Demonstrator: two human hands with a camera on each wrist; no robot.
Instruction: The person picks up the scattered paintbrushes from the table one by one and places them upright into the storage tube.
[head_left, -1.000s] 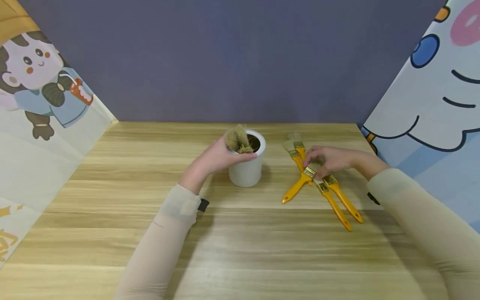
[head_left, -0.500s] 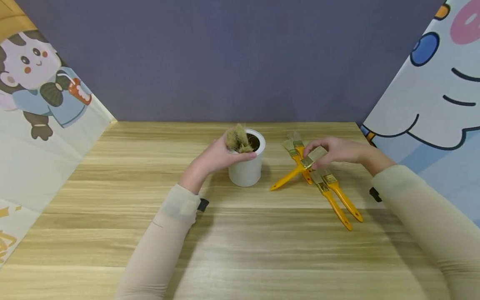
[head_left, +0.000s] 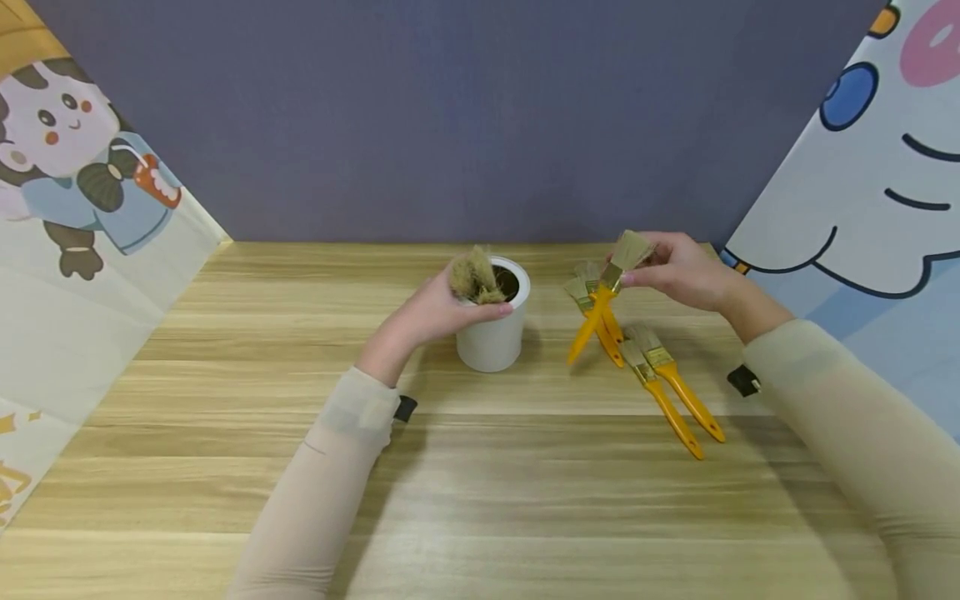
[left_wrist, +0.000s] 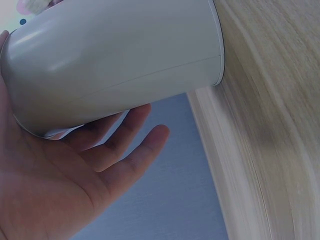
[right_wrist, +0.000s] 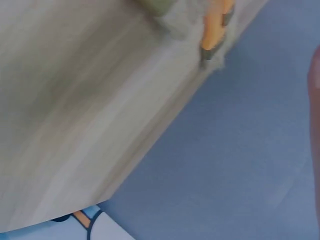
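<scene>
Paintbrush (head_left: 602,297) sits pinched, bristles up, in the right grip (head_left: 684,271); picking up seems the step, next likely calling for straightening above the white canister (head_left: 491,337), clasped by the left grip (head_left: 429,312).

Nothing legible right now across all three views: not a word, label, brand, number or sign comes through!

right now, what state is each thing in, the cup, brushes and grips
White cup: upright on the table
Brushes in cup: bristles up, number unclear
Held brush: tilted, bristles up
Brush pair nearer cup: lying down, partly hidden
Other brush pair: lying side by side
Left grip: holding cup
Right grip: pinching held brush
</scene>
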